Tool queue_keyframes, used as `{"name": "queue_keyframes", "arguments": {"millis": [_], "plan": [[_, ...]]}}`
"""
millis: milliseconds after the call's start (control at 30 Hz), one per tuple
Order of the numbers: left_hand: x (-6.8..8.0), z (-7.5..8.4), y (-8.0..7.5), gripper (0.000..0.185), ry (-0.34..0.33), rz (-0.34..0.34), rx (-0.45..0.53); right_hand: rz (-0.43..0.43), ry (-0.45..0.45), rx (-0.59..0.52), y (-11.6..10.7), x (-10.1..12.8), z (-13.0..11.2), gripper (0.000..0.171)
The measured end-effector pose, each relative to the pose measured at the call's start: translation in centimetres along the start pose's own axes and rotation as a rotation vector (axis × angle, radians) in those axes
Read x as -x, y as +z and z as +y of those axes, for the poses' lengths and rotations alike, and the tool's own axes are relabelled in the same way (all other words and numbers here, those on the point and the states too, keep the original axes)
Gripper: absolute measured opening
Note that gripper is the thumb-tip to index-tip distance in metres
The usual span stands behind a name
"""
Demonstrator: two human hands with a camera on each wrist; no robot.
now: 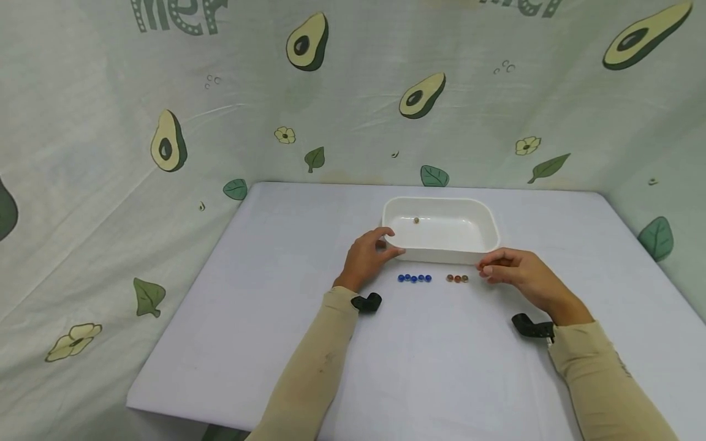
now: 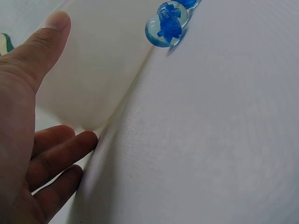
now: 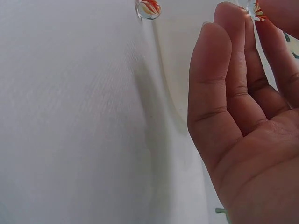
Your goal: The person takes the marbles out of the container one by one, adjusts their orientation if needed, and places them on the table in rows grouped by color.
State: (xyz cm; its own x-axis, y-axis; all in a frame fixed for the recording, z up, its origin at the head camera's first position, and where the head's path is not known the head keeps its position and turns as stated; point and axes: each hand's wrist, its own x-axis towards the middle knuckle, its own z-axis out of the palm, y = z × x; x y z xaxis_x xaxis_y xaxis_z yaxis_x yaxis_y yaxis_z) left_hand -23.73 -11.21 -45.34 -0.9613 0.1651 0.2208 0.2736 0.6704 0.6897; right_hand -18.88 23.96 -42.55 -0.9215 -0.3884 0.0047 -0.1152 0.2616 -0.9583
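Note:
A white plastic tub stands mid-table with one small marble inside near its far wall. In front of it lie a row of blue marbles and a shorter row of orange marbles. My left hand grips the tub's near left corner, thumb along the front wall. The nearest blue marbles show in the left wrist view. My right hand hovers at the tub's near right corner and pinches an orange marble at its fingertips. Another orange marble lies on the cloth.
The table wears a white cloth and drops off at its near and left edges. Avocado-print fabric walls it in on the left, back and right. Black camera mounts sit at both wrists.

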Motion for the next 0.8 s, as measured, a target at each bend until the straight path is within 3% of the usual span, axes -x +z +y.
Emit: {"name": "queue_keyframes", "arguments": {"millis": [400,800], "plan": [[-0.22,-0.19,0.1,0.046,0.021,0.01,0.006,0.018,0.125,0.106,0.11,-0.32,0.38,0.038],[-0.05,-0.15,-0.03,0.047,0.029,0.011,0.015,0.005,0.154,0.269,0.76,-0.99,0.54,0.033]]}}
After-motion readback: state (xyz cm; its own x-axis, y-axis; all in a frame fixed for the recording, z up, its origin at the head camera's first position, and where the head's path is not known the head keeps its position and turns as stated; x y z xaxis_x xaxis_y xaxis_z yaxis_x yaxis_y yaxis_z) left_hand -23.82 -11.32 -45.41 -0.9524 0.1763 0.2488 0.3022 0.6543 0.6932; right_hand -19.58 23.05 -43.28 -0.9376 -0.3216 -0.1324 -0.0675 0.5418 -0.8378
